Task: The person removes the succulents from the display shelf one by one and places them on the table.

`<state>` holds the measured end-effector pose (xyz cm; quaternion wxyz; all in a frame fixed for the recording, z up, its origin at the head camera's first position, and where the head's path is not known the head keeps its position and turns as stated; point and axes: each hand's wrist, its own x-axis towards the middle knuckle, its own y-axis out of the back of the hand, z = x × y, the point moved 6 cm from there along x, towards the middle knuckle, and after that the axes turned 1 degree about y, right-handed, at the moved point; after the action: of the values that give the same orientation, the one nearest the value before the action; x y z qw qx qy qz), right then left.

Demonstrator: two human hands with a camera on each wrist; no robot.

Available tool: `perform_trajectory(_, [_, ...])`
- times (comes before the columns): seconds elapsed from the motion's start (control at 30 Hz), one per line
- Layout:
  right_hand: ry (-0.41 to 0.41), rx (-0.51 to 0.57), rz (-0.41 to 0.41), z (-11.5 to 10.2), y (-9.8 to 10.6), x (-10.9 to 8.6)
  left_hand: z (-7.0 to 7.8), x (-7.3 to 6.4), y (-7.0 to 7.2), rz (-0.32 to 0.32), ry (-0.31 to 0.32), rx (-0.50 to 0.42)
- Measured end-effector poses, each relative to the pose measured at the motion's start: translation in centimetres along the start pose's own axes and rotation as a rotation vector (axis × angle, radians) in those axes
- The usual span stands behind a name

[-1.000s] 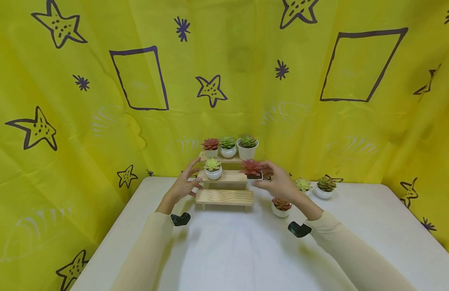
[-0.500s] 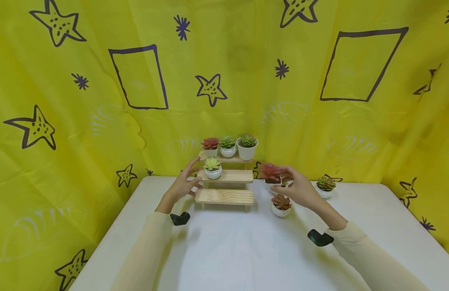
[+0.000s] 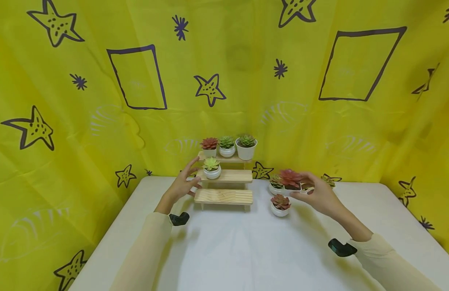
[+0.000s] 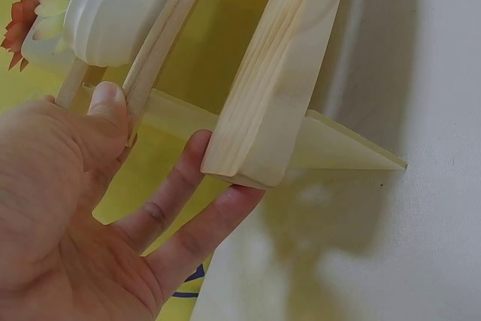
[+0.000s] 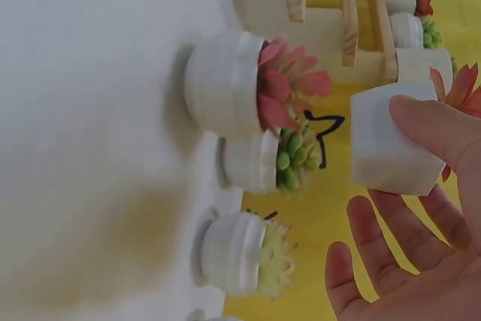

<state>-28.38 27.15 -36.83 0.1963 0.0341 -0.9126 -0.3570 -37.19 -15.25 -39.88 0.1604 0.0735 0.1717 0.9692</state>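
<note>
My right hand (image 3: 317, 195) pinches an artificial red succulent (image 3: 290, 178) in an angular white pot, held above the right side of the table. In the right wrist view the thumb lies on one face of the pot (image 5: 391, 148), fingers on the opposite side. My left hand (image 3: 181, 186) is at the left end of a three-tier wooden stand (image 3: 223, 197), fingers spread. In the left wrist view its thumb lies at the middle tier's edge, and two fingertips touch the end of the lowest step (image 4: 252, 110). A pale green succulent (image 3: 212, 169) sits on the middle tier.
The top tier bears a red succulent (image 3: 209, 144), a green one (image 3: 226, 143) and a larger potted one (image 3: 246, 148). On the table stand a reddish-brown succulent (image 3: 280, 203), a green one (image 3: 276, 182) and others partly behind the right hand. A yellow curtain (image 3: 297, 133) hangs behind.
My right hand has carried the red succulent rightward from beside the stand's middle tier, past the table pots, uncovering the green one. The left hand stays at the stand.
</note>
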Motion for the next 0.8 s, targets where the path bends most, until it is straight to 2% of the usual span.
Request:
perform_trajectory(0.2, [-0.004,-0.046,0.021,1.2,0.7,-0.9,0.0,-0.1,0.0,0.000,0.006,0.006])
perform_trajectory(0.3, [-0.023,-0.061,0.015,1.9,0.9,-1.2,-0.6,0.2,0.1,0.008,0.011,0.010])
perform_trajectory(0.8, [-0.113,-0.056,-0.014,4.8,1.0,-2.6,-0.6,0.3,0.2,0.000,0.015,-0.002])
